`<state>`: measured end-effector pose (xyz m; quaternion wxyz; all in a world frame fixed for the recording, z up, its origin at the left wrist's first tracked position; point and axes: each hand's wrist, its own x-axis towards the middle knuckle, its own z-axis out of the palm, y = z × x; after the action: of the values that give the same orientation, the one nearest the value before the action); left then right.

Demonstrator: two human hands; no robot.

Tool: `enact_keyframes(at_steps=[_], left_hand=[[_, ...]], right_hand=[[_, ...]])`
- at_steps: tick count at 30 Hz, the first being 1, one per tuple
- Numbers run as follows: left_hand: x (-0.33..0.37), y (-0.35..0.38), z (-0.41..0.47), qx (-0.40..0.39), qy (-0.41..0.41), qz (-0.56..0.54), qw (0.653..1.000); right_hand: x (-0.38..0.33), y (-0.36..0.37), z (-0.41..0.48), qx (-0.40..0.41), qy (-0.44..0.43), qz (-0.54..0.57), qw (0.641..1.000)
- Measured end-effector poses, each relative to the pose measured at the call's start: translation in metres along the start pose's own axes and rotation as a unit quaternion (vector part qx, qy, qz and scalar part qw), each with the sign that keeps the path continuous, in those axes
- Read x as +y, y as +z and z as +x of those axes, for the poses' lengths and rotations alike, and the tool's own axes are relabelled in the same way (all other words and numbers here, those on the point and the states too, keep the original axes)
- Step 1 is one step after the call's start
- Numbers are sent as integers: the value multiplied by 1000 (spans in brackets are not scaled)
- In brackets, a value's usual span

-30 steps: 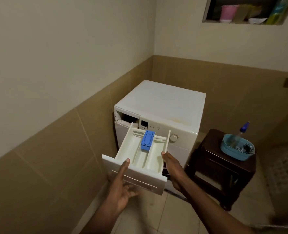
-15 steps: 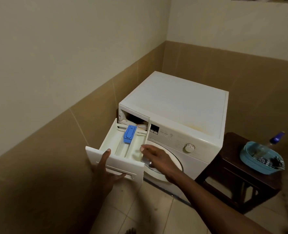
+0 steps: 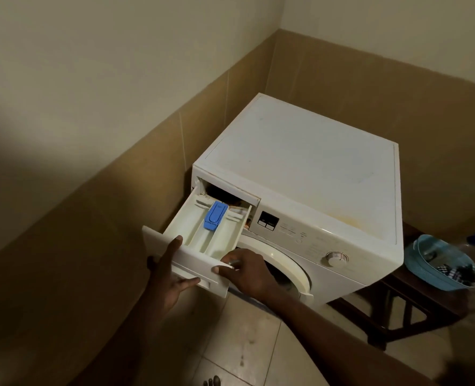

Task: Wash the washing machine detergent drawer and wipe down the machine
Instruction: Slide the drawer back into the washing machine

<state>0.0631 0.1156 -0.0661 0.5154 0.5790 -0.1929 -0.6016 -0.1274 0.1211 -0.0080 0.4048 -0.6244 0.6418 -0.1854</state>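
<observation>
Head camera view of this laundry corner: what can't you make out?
Head view:
Dark slot behind the white plastic detergent drawer: too dim inside.
Grey lettering on the panel of the white washing machine: too small.
Contents of the light blue plastic basin: blurred, near the right edge.
Round cream door: partly covered by the right hand.

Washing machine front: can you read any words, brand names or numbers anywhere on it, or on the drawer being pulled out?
No text here can be read.
On the control panel: faint grey print beside the dark display, too small and blurred to read.
Around the dial: marks, unreadable.
On the blue insert in the detergent drawer: no legible lettering.
</observation>
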Motion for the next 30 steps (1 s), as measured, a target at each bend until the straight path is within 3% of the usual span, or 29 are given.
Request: enact_keyframes(at_steps=[1,3,7,18,30], left_hand=[[4,7,-1,3,-16,29,999],[9,13,10,29,-109,-60,992],[9,16,20,31,-140,-93,985],[13,11,39,16,-136,-103,985],[13,7,43,10,-142,-104,984]], right_hand=[[3,3,2,5,2,4,1000],[8,4,7,14,8,17,1000],[12,2,16,18,13,28,999],[0,2,22,-9,-9,20,1000],[1,9,23,13,-43,32,998]])
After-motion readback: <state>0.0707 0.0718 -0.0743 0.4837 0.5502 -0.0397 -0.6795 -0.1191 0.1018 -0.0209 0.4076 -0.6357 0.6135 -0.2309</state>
